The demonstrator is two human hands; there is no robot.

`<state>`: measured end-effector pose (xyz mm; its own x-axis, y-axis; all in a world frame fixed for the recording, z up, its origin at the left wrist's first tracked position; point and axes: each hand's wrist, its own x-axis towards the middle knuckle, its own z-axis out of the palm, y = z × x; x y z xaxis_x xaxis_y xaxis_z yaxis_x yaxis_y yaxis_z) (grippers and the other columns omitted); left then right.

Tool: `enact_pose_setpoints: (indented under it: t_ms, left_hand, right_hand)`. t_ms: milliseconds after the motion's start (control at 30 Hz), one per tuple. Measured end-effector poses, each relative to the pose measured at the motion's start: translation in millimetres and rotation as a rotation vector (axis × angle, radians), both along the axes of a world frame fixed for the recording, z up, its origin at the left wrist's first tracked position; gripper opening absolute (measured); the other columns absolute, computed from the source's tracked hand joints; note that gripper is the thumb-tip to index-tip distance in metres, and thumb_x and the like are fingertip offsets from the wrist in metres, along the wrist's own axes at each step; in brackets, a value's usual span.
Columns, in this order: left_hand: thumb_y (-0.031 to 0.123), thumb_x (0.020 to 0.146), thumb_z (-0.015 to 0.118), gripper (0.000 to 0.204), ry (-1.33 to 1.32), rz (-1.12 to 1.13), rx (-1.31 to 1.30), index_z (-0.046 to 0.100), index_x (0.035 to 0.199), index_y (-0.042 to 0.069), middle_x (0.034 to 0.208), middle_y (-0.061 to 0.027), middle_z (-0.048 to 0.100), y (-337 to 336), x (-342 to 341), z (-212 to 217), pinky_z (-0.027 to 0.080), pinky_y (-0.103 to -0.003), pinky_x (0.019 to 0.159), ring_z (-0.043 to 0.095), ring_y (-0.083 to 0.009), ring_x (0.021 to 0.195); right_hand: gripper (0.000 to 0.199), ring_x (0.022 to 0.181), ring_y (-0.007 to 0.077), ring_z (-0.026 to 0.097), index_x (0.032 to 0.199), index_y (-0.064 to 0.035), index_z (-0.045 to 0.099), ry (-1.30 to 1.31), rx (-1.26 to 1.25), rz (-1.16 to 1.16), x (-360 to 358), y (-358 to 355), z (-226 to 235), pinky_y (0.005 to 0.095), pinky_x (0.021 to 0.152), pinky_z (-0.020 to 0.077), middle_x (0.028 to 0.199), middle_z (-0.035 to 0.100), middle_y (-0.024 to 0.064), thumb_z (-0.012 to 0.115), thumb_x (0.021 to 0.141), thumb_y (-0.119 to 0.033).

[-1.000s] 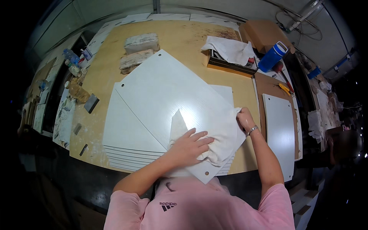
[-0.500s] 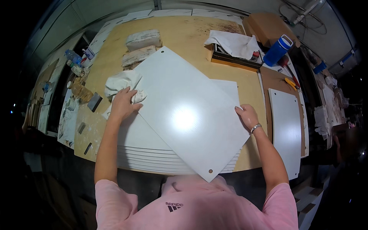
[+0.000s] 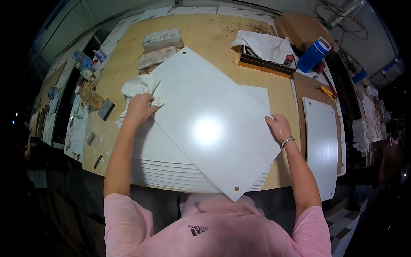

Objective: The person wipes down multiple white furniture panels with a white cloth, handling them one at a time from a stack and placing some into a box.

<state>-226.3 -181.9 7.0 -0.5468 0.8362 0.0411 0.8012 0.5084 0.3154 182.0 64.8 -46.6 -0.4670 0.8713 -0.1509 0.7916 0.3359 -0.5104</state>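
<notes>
A large white panel (image 3: pixel 214 124) with small holes at its corners lies turned at an angle on a stack of white panels (image 3: pixel 171 171) at the front of a wooden workbench (image 3: pixel 209 38). My left hand (image 3: pixel 139 109) is shut on a white rag (image 3: pixel 139 88) at the panel's left edge. My right hand (image 3: pixel 279 127) rests on the panel's right edge, fingers bent over the rim, with a bracelet on the wrist.
Two whitish blocks (image 3: pixel 160 47) lie at the back left. A tray with a white cloth (image 3: pixel 263 53) and a blue jug (image 3: pixel 312 55) stand at the back right. Another white panel (image 3: pixel 321 145) lies on the right. Bottles and scraps clutter the left bench.
My left hand swept the rag from the panel's near right corner across to its left edge, then shifted slightly. The right hand stayed at the right edge.
</notes>
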Motion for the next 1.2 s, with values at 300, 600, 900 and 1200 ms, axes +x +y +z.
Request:
enact_pose_setpoints:
  t_ms: [300, 600, 900, 1200]
  left_hand:
    - [0.020, 0.065, 0.083, 0.041, -0.007, 0.003, 0.033, 0.071, 0.098, -0.002, 0.093, -0.0230, 0.070, -0.9, 3.8, -3.9, 0.052, -0.042, 0.083, 0.067, -0.0378, 0.089]
    - [0.021, 0.064, 0.083, 0.044, -0.010, -0.002, 0.025, 0.070, 0.099, -0.003, 0.096, -0.0233, 0.069, -2.1, 1.1, -6.3, 0.051, -0.042, 0.084, 0.066, -0.0376, 0.093]
    - [0.035, 0.060, 0.088, 0.082, 0.091, -0.135, -0.209, 0.054, 0.121, -0.007, 0.140, -0.0324, 0.043, -10.8, 92.6, 3.4, 0.042, -0.048, 0.104, 0.040, -0.0495, 0.131]
    - [0.029, 0.066, 0.085, 0.072, -0.015, -0.111, -0.195, 0.054, 0.121, -0.006, 0.143, -0.0327, 0.038, -15.2, 111.7, -2.0, 0.041, -0.049, 0.105, 0.034, -0.0512, 0.135]
  right_hand:
    - [0.050, 0.074, 0.0428, 0.054, 0.071, 0.0052, 0.057, 0.010, 0.014, -0.006, 0.3, 1.1, -2.8, 0.0478, 0.069, 0.0426, 0.079, 0.059, 0.0262, 0.061, 0.085, -0.043]
    - [0.049, 0.075, 0.0429, 0.056, 0.074, 0.0048, 0.060, -0.002, 0.022, 0.000, -1.5, -0.3, 0.4, 0.0469, 0.070, 0.0442, 0.079, 0.061, 0.0260, 0.061, 0.085, -0.043]
    - [0.049, 0.077, 0.0420, 0.057, 0.076, 0.0040, 0.062, -0.012, -0.012, -0.023, 0.4, 2.4, 0.9, 0.0461, 0.070, 0.0449, 0.081, 0.062, 0.0253, 0.061, 0.085, -0.044]
    - [0.050, 0.080, 0.0415, 0.057, 0.077, 0.0037, 0.061, -0.007, -0.002, 0.000, 1.1, 3.1, -4.0, 0.0469, 0.072, 0.0440, 0.085, 0.062, 0.0243, 0.059, 0.085, -0.045]
